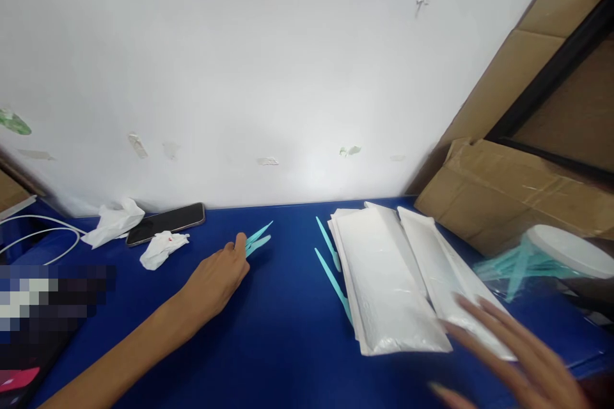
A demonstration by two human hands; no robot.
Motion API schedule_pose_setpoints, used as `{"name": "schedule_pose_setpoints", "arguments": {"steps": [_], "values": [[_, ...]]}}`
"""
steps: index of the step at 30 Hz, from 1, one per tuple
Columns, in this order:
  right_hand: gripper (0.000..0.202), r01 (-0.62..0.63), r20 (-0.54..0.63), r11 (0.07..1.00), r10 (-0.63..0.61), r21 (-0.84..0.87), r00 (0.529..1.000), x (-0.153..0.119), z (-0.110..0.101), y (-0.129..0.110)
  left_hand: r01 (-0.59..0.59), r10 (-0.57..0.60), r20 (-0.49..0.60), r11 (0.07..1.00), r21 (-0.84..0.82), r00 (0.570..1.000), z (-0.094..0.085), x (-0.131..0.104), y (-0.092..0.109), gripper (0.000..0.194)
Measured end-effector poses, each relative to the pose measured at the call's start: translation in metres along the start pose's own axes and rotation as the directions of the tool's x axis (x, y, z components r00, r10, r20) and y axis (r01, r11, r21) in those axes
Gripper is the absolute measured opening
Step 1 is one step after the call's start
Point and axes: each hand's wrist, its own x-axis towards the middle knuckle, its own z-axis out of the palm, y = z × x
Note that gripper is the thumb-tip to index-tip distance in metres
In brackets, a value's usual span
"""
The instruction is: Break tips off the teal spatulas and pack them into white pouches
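Teal utensils [334,284] lie on a blue table [288,339] by a white wall [268,64].

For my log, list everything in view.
Envelopes: several, white, right
Loose sticks: two, teal, beside envelopes
Held sticks: two, teal, left hand
Bagged sticks: several, teal, right
Disc: one, white, right
Phone: one, black, near wall
Tissues: two, white, by phone
Cable: one, white, left
Cardboard: several, brown, both sides
Pixelated item: one, dark, left
Patch: one, pink, lower left
Table: one, blue, below
Wall: one, white, behind
Left hand: one, holding sticks
Right hand: one, lower right
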Motion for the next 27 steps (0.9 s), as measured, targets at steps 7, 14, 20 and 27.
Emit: {"name": "schedule_pose_setpoints", "arguments": {"steps": [7, 14, 20, 27], "values": [[0.048, 0.313, 0.246, 0.949, -0.310, 0.029, 0.918, 0.065, 0.029, -0.060, -0.279, 0.271, -0.078, 0.952, -0.125, 0.960, -0.010, 0.004, 0.045, 0.027], [0.057, 0.242, 0.251, 0.970, -0.234, -0.005, 0.939, 0.046, 0.038, -0.020, -0.391, 0.381, -0.095, 0.913, -0.120, 0.920, 0.004, 0.013, 0.070, 0.028], [0.050, 0.096, 0.293, 0.995, -0.101, 0.029, 0.951, 0.036, 0.039, -0.010, -0.508, 0.504, -0.103, 0.861, -0.020, 0.858, 0.023, 0.027, 0.088, 0.043], [0.059, 0.013, 0.309, 0.999, -0.022, 0.031, 0.951, 0.038, 0.041, -0.025, -0.566, 0.571, -0.132, 0.821, 0.077, 0.810, 0.025, 0.038, 0.100, 0.056]]}}
